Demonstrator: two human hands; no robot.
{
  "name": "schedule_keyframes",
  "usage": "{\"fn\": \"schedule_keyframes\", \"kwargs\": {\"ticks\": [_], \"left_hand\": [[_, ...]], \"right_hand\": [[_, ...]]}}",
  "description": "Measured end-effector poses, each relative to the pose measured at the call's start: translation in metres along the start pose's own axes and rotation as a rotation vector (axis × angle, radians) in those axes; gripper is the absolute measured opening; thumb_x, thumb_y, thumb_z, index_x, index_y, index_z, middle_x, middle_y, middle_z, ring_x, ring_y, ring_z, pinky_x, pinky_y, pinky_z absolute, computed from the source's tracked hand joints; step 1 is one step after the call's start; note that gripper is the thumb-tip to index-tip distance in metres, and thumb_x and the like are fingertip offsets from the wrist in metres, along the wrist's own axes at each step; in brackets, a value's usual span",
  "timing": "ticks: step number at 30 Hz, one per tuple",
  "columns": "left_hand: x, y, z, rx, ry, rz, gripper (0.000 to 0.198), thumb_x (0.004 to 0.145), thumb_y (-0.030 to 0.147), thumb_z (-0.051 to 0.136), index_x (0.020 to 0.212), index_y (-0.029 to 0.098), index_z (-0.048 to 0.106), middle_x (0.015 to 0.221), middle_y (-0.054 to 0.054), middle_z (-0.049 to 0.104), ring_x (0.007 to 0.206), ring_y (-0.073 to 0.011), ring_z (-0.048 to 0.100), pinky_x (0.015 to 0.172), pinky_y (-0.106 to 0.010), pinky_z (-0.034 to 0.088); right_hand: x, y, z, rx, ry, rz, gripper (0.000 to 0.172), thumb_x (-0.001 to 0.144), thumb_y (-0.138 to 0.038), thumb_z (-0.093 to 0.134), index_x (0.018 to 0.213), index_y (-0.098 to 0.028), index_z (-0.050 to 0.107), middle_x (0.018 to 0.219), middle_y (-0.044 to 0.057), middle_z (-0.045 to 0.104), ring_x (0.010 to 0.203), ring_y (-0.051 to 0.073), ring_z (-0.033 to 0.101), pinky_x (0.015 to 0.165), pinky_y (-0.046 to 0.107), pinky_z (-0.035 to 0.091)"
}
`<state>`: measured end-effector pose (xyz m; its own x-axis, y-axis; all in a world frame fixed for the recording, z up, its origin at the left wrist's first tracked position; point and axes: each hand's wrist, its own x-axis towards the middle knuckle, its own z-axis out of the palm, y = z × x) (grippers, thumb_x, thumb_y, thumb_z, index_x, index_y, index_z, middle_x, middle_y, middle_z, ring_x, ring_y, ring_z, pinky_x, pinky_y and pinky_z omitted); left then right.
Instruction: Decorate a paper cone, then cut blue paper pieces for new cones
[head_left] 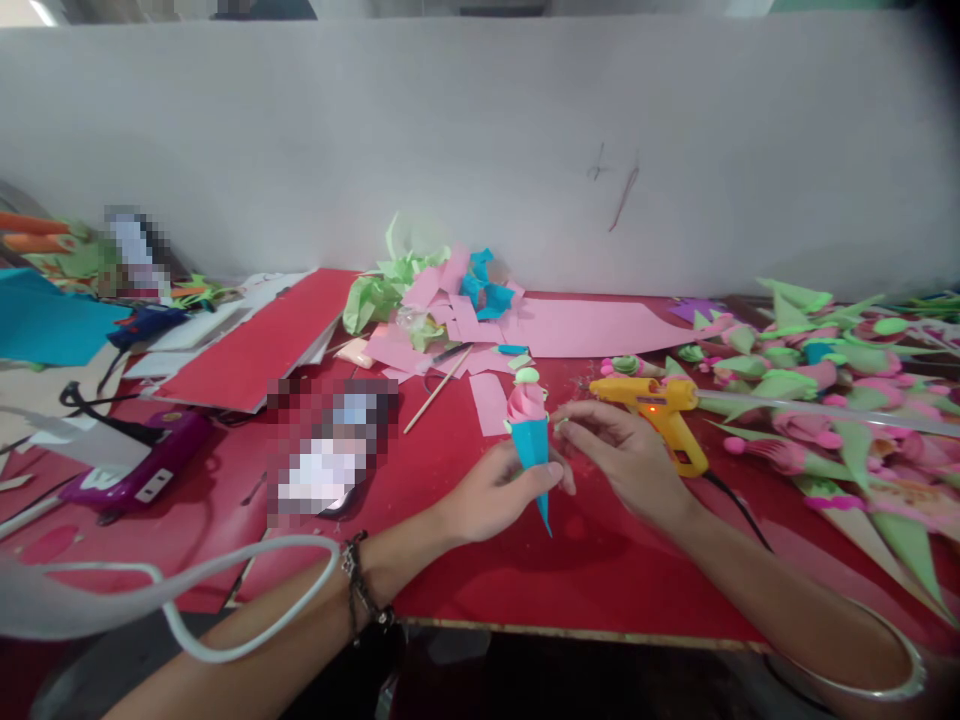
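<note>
My left hand is closed around a blue paper cone with a pink paper flower and a pale green tip at its top, held upright over the red table. Just to the cone's right, my right hand pinches a small pale green paper piece. A yellow glue gun lies on the table just behind my right hand, its cord trailing toward the front edge.
Many finished pink-and-green paper cones cover the right side. Pink, green and blue paper scraps are heaped at the back centre, beside a wooden stick. A purple device, red sheets and a white cable are on the left.
</note>
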<state>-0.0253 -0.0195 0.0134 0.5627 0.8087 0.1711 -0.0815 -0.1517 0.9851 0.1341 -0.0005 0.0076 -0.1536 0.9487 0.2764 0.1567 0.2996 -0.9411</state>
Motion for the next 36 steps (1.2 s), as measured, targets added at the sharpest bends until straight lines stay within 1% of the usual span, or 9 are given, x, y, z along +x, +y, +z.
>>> {"fn": "schedule_keyframes", "kwargs": {"ticks": [3, 8, 15, 21, 27, 29, 31, 34, 36], "left_hand": [[-0.0001, -0.002, -0.0002, 0.0, 0.008, -0.015, 0.028, 0.078, 0.039, 0.045, 0.068, 0.014, 0.054, 0.074, -0.003, 0.056, 0.078, -0.0151, 0.051, 0.079, -0.029, 0.039], [-0.0004, -0.0033, 0.0, -0.006, 0.013, -0.043, 0.031, 0.077, 0.042, 0.046, 0.068, 0.014, 0.055, 0.074, -0.003, 0.056, 0.075, -0.0139, 0.051, 0.076, -0.027, 0.04], [0.0001, -0.0042, 0.0005, 0.011, 0.019, -0.06, 0.03, 0.078, 0.041, 0.044, 0.068, 0.014, 0.055, 0.073, -0.003, 0.057, 0.072, -0.0133, 0.051, 0.073, -0.026, 0.04], [0.0008, -0.0059, 0.0001, 0.063, 0.037, -0.093, 0.029, 0.079, 0.038, 0.043, 0.068, 0.014, 0.055, 0.073, -0.002, 0.058, 0.074, -0.0134, 0.052, 0.075, -0.027, 0.04], [0.0011, -0.0087, 0.0002, 0.084, 0.038, -0.087, 0.029, 0.08, 0.038, 0.043, 0.068, 0.014, 0.056, 0.075, -0.002, 0.058, 0.074, -0.013, 0.052, 0.073, -0.026, 0.041], [0.0011, -0.0088, 0.0002, 0.08, 0.037, -0.087, 0.03, 0.08, 0.038, 0.043, 0.068, 0.014, 0.056, 0.074, -0.002, 0.058, 0.074, -0.0131, 0.052, 0.073, -0.026, 0.041], [0.0011, -0.0084, 0.0002, 0.082, 0.032, -0.086, 0.031, 0.08, 0.04, 0.043, 0.068, 0.014, 0.056, 0.073, -0.003, 0.059, 0.074, -0.0135, 0.053, 0.074, -0.027, 0.041], [0.0012, -0.0076, 0.0001, 0.095, 0.028, -0.089, 0.032, 0.08, 0.041, 0.043, 0.069, 0.014, 0.056, 0.072, -0.003, 0.058, 0.074, -0.0135, 0.053, 0.074, -0.027, 0.041], [0.0012, -0.0074, 0.0, 0.11, 0.032, -0.095, 0.033, 0.08, 0.041, 0.043, 0.068, 0.014, 0.057, 0.072, -0.002, 0.058, 0.072, -0.0129, 0.052, 0.072, -0.026, 0.041]], "right_hand": [[0.0, 0.0009, -0.0006, -0.008, 0.008, 0.019, 0.013, 0.075, -0.026, 0.056, 0.084, -0.021, 0.064, 0.072, 0.0, 0.063, 0.062, 0.012, 0.057, 0.06, 0.025, 0.05], [0.0008, 0.001, -0.0005, 0.027, 0.0, 0.015, 0.011, 0.072, -0.024, 0.058, 0.081, -0.022, 0.065, 0.08, 0.0, 0.066, 0.069, 0.012, 0.06, 0.066, 0.026, 0.05], [0.0016, 0.0, 0.0007, 0.075, -0.003, 0.014, 0.005, 0.069, -0.024, 0.062, 0.074, -0.021, 0.063, 0.072, -0.001, 0.064, 0.067, 0.011, 0.059, 0.064, 0.024, 0.05], [0.001, 0.0013, 0.0003, 0.113, -0.008, 0.096, 0.016, 0.074, -0.027, 0.058, 0.087, -0.021, 0.064, 0.076, 0.0, 0.066, 0.068, 0.012, 0.061, 0.066, 0.025, 0.051], [0.0014, 0.0004, -0.0026, 0.094, -0.019, 0.056, 0.012, 0.074, -0.028, 0.059, 0.067, -0.018, 0.058, 0.053, -0.004, 0.057, 0.045, 0.007, 0.052, 0.046, 0.019, 0.044], [0.0017, -0.0001, -0.0028, 0.062, 0.008, 0.049, 0.013, 0.073, -0.028, 0.06, 0.066, -0.018, 0.058, 0.05, -0.005, 0.054, 0.043, 0.007, 0.05, 0.044, 0.019, 0.042], [0.0021, 0.0005, -0.0026, 0.035, 0.04, 0.045, 0.01, 0.073, -0.028, 0.06, 0.072, -0.018, 0.062, 0.058, -0.003, 0.06, 0.052, 0.009, 0.055, 0.052, 0.021, 0.046], [0.0026, 0.0023, -0.0019, 0.058, 0.062, 0.059, 0.016, 0.074, -0.028, 0.058, 0.086, -0.021, 0.065, 0.078, 0.001, 0.066, 0.072, 0.013, 0.061, 0.069, 0.026, 0.05], [0.0026, 0.0027, -0.0018, 0.094, 0.05, 0.084, 0.018, 0.075, -0.029, 0.057, 0.089, -0.021, 0.065, 0.078, 0.001, 0.067, 0.072, 0.013, 0.062, 0.069, 0.028, 0.051]]}}
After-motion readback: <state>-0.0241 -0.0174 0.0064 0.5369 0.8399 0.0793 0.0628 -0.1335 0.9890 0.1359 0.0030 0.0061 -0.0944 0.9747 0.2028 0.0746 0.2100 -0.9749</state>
